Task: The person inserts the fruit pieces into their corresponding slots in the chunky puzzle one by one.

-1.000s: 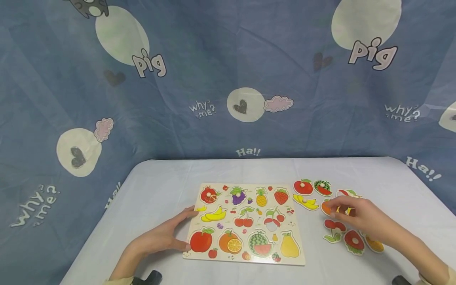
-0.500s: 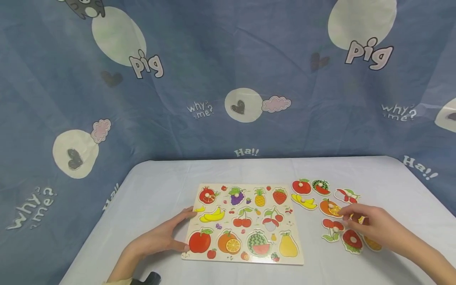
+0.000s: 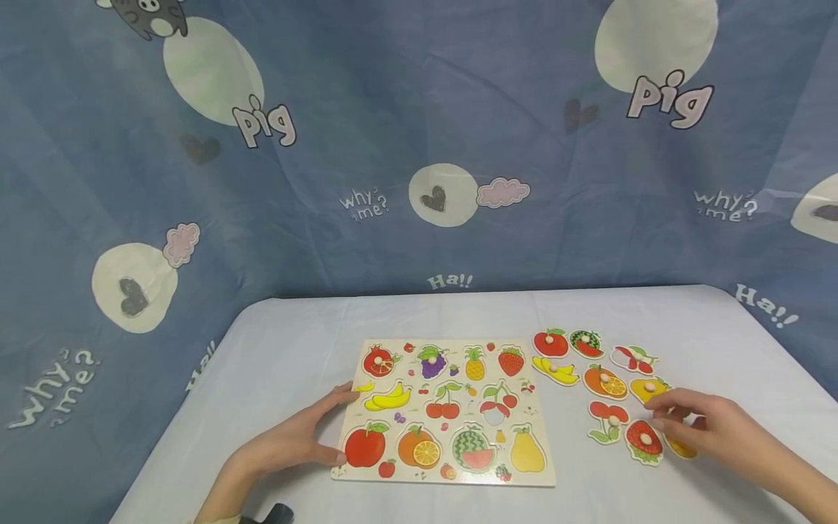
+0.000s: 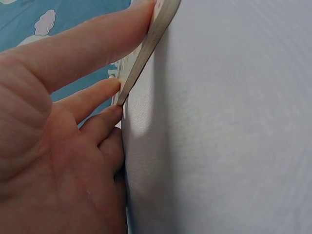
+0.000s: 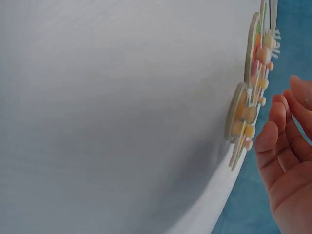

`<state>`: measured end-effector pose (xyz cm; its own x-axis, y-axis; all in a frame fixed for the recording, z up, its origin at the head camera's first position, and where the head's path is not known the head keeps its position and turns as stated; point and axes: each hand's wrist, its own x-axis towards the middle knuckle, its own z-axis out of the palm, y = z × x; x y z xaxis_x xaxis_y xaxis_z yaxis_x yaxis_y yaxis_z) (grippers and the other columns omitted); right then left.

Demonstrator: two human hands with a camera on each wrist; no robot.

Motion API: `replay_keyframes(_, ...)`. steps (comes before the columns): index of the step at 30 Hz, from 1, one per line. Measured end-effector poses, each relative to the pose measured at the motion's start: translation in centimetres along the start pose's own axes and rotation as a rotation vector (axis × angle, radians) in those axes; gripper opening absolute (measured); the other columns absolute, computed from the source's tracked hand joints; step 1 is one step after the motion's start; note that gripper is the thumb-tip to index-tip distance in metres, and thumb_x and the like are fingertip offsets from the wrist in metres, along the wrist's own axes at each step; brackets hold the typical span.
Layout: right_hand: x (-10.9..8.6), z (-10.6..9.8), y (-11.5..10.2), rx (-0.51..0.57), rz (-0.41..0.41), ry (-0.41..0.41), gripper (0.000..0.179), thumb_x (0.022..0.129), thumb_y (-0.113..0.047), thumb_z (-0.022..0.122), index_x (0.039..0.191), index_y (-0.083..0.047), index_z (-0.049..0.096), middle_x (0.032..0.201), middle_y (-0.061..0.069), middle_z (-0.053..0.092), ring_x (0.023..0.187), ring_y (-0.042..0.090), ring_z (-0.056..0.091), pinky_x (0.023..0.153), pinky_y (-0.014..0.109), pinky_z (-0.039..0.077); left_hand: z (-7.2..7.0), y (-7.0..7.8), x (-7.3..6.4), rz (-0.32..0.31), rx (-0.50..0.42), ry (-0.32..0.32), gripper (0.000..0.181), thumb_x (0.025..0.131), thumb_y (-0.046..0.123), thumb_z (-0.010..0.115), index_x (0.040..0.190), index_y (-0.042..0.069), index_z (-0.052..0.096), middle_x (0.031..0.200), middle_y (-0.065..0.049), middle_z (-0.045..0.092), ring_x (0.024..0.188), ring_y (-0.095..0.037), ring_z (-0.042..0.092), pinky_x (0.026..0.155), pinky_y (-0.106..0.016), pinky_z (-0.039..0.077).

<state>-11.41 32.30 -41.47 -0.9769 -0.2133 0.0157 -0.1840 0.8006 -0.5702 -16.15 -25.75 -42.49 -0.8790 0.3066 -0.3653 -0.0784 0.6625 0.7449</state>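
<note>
A wooden fruit puzzle board (image 3: 545, 477) lies on the white table. My left hand (image 3: 288, 440) rests at its left edge, fingers extended, thumb at the near corner. In the left wrist view the thumb (image 4: 97, 44) and fingertips meet the board's edge (image 4: 146, 53). My right hand (image 3: 720, 429) hovers over the loose knobbed pieces, nearest the yellow pear piece (image 3: 647, 388) and the strawberry piece (image 3: 644, 441). A yellow-orange piece (image 3: 681, 447) is partly hidden beneath it. In the right wrist view its fingers (image 5: 265, 136) are loosely bent, apart from the pieces, holding nothing.
Other loose pieces lie right of the board: apple (image 3: 550, 343), watermelon (image 3: 586, 345), bananas (image 3: 555, 371), lychee (image 3: 633, 359), orange (image 3: 604, 383) and cherries (image 3: 609, 419). Knobbed pomegranate (image 3: 377, 362) and grape (image 3: 433, 363) pieces sit in the board. A patterned blue curtain (image 3: 314, 240) hangs behind.
My right hand has moved right and toward me from the orange piece, past the pear piece, uncovering both. My left hand stays at the board's edge. The head view has shifted slightly.
</note>
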Motion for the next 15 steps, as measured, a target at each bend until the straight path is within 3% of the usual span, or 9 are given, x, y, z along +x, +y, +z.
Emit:
replay_keyframes(6,-0.5,-0.1,0.9,-0.007,0.044,0.010,0.023,0.084,-0.022,0.078,0.105,-0.015,0.072,0.091,-0.009,0.064,0.075,0.002,0.052,0.057,0.023,0.047,-0.1,-0.3,0.1,0.028,-0.008,-0.010,0.093,0.067,0.025,0.088,0.148,0.026,0.044,0.161,-0.007,0.023,0.145,-0.037,0.016,0.108,-0.071,0.015)
replay_keyframes(11,-1.0,0.1,1.6,-0.030,0.035,0.053,0.020,0.082,-0.017,0.079,0.101,-0.015,0.072,0.088,-0.011,0.063,0.072,0.002,0.051,0.056,0.023,0.045,-0.2,-0.2,0.0,0.044,-0.006,-0.023,0.092,0.068,0.024,0.088,0.149,0.024,0.043,0.162,-0.009,0.021,0.146,-0.038,0.015,0.108,-0.071,0.014)
replay_keyframes(15,-1.2,0.2,1.9,-0.045,0.078,0.028,0.019,0.084,-0.016,0.077,0.102,-0.013,0.072,0.087,-0.010,0.063,0.071,0.002,0.050,0.057,0.023,0.046,-0.1,-0.1,-0.1,0.038,-0.001,-0.020,0.093,0.068,0.023,0.088,0.149,0.023,0.042,0.161,-0.010,0.022,0.146,-0.039,0.015,0.108,-0.071,0.013)
